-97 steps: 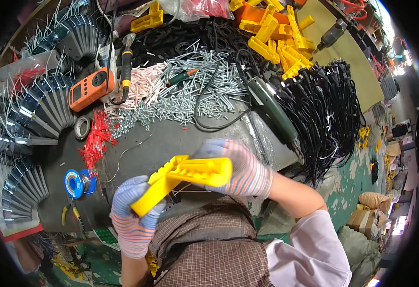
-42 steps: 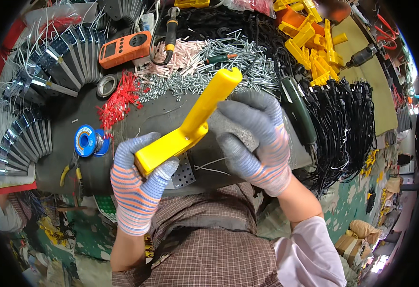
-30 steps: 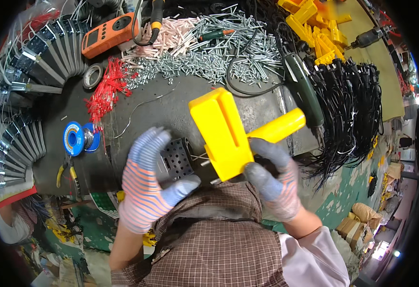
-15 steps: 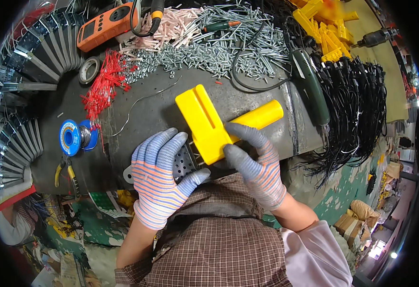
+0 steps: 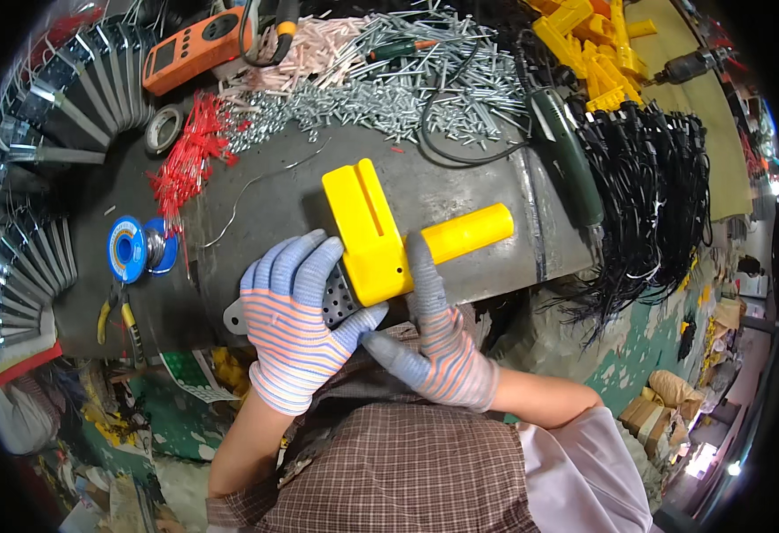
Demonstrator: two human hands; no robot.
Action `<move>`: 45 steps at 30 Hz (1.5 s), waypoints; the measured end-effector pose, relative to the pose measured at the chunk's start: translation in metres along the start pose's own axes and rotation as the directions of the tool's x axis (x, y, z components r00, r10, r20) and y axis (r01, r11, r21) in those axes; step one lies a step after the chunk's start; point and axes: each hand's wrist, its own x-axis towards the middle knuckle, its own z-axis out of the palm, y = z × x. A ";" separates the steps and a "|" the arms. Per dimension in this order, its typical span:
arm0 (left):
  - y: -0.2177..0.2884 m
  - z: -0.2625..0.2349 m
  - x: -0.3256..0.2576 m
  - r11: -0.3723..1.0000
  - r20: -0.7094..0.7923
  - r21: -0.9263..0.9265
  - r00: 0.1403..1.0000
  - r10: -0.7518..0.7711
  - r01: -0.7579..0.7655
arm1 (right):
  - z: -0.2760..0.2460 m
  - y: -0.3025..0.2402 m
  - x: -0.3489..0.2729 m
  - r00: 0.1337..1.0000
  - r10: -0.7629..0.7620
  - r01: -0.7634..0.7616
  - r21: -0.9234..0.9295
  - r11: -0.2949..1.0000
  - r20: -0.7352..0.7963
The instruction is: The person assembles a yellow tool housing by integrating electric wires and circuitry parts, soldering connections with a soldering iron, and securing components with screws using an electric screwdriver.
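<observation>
yellow housing brought low against the bench edge

since half a second ago both gloved hands have closed in a little under the yellow plastic housing (image 5: 380,233), which has barely shifted on the dark worktop (image 5: 460,191). left hand (image 5: 296,324) is curled, fingers up against the near left side of the housing and over a perforated metal plate (image 5: 334,300) tucked beneath it; thumb points right toward the other hand. right hand (image 5: 434,342) is partly closed, its forefinger stretched up along the housing where the round yellow handle (image 5: 465,233) branches off, thumb low beside the left thumb. both hands grip the housing between them.

beyond the fingers lies a loose wire (image 5: 256,182), then a heap of silver screws (image 5: 389,89). left of the left hand sit a blue solder spool (image 5: 127,249) and yellow-handled pliers (image 5: 114,315). farther out, red wire ends (image 5: 185,160), an orange meter (image 5: 194,49). right of the right hand, a green tool (image 5: 567,155) and black cable bundles (image 5: 656,195).
</observation>
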 end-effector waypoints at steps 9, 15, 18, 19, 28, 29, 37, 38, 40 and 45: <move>0.000 -0.003 -0.006 0.998 -0.047 0.044 0.998 0.044 -0.042 | -0.184 0.050 0.063 0.941 -0.164 -0.179 -0.844 0.506 -0.298; -0.003 -0.002 0.001 0.993 -0.063 0.046 0.992 0.108 -0.105 | -0.189 0.066 0.087 0.948 0.100 -0.319 -0.891 0.323 -0.303; -0.007 0.001 0.009 0.990 -0.033 0.030 0.990 0.137 -0.136 | -0.203 0.065 0.089 0.918 0.068 -0.149 -0.180 0.972 -0.391; -0.008 0.001 0.006 0.992 -0.018 0.014 0.992 0.127 -0.127 | -0.201 0.033 0.083 0.849 0.314 -0.290 0.121 0.949 -0.425; -0.006 -0.003 0.005 0.996 0.030 0.017 0.996 0.088 -0.088 | -0.143 0.004 0.046 0.875 0.373 0.312 0.948 0.055 -0.309; -0.006 -0.002 0.006 0.995 0.026 0.023 0.995 0.097 -0.098 | -0.135 0.011 0.044 0.854 0.423 0.336 0.942 -0.001 -0.304; -0.005 -0.003 0.004 0.994 0.012 0.024 0.994 0.111 -0.111 | -0.112 0.025 0.048 0.782 0.472 0.420 0.903 0.086 -0.408; -0.005 -0.004 0.003 0.994 0.011 0.021 0.994 0.106 -0.107 | -0.110 0.026 0.048 0.781 0.473 0.419 0.904 0.087 -0.408; -0.006 -0.004 0.004 0.995 0.011 0.016 0.995 0.101 -0.101 | -0.107 0.026 0.049 0.811 0.426 0.405 0.910 0.084 -0.400; -0.005 -0.006 0.006 0.997 0.008 -0.016 0.997 0.079 -0.079 | -0.104 0.020 0.051 0.807 0.455 0.403 0.914 0.040 -0.376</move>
